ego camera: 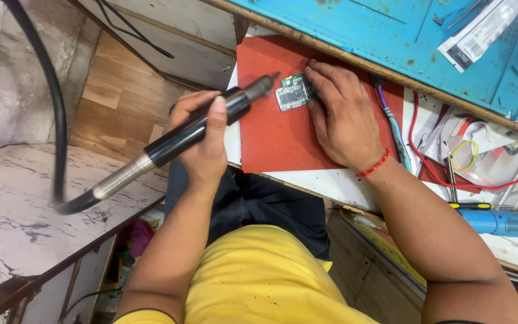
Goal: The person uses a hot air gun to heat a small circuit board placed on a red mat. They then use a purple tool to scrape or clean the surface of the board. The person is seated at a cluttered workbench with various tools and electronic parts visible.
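Hands at work over a small circuit board [293, 92], seen from above by a head-worn camera. The board, green with silvery shielding, lies flat on a red mat [271, 135] near the mat's far edge, and the mat sits on the table [307, 180] close to its near edge, just in front of the seated person.

The right hand [344, 117] rests palm down on the mat, fingertips pressed against the board's right side — a grip that seems meant to pin the board so it cannot slide. The left hand [202, 141] is wrapped shut around a long pen-shaped black tool [202, 129], thumb laid along the barrel as one holds a thick pen. The tool's metal tip [266, 83] points at the board's left edge, very near it; whether it touches cannot be told. A ribbed metal collar and a thick black hose [55, 114] trail off the tool's back end to the left, hanging clear of the work.

Just right of the right hand lies a purple and blue toothbrush [394, 123], with a red wire [445, 171] beyond it. A blue work mat [391, 42] covers the table's far side, and a blue-handled tool [505, 222] lies by the right edge — all within easy reach.
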